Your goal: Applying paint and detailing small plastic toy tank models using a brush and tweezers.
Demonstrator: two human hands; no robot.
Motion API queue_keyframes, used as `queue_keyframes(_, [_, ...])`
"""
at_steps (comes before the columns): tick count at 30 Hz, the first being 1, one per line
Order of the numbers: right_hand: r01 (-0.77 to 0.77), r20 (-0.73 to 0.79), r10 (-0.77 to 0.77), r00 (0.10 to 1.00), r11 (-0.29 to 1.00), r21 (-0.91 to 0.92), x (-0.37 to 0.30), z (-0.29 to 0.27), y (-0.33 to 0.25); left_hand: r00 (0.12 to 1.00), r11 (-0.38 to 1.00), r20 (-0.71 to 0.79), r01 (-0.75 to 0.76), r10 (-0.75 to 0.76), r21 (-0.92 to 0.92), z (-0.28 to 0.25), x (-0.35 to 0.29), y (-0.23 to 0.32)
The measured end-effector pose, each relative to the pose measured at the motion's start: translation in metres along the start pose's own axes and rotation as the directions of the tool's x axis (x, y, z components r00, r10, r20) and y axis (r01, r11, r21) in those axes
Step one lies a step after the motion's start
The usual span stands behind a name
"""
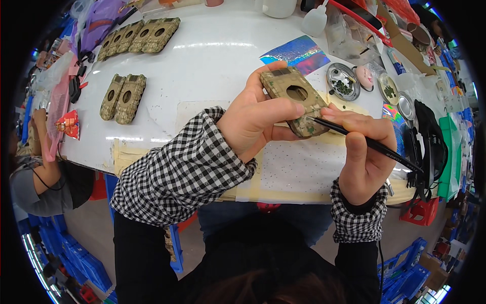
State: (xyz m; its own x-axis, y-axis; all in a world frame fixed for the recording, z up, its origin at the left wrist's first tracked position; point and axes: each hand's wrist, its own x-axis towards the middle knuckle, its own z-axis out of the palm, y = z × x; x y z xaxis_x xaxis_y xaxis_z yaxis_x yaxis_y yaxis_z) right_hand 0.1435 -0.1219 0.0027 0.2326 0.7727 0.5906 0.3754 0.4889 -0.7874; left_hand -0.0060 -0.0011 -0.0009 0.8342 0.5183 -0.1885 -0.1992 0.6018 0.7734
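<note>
My left hand (255, 114) grips a camouflage-patterned plastic shell (279, 83), shaped like a toy tank hull with an oval hole, tilted above the table. Its thumb presses on the near part of the shell. In my right hand (362, 164) is a pair of slim black tweezers (379, 147), its tip against the shell's near end beside my left thumb. Whether the tip holds a small piece cannot be made out. Two matching shells (130, 100) lie side by side on the left of the table, and several more (162, 34) stand in a row farther back.
A metal dish (329, 87) of small dark green pieces sits right of the shell, near a pink rounded object (364, 77). Behind lies a shiny holographic sheet (296, 54). A white squeeze bottle (315, 21) stands farther back. Another person's arm (46, 142) shows at the left.
</note>
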Motion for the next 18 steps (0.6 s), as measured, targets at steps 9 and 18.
queue_keyframes(9, [0.005, -0.003, -0.005, 1.000, 1.000, 0.015, 0.0007, -0.0004, -0.0002, 1.000, 0.999, 0.023, 0.005, -0.004, -0.043, -0.0001, 0.0004, 0.0014])
queue_keyframes(18, [0.025, 0.011, -0.025, 1.000, 0.999, -0.041, 0.0007, -0.0002, 0.0008, 1.000, 0.997, 0.025, 0.011, -0.009, -0.072, 0.0002, -0.0008, 0.0028])
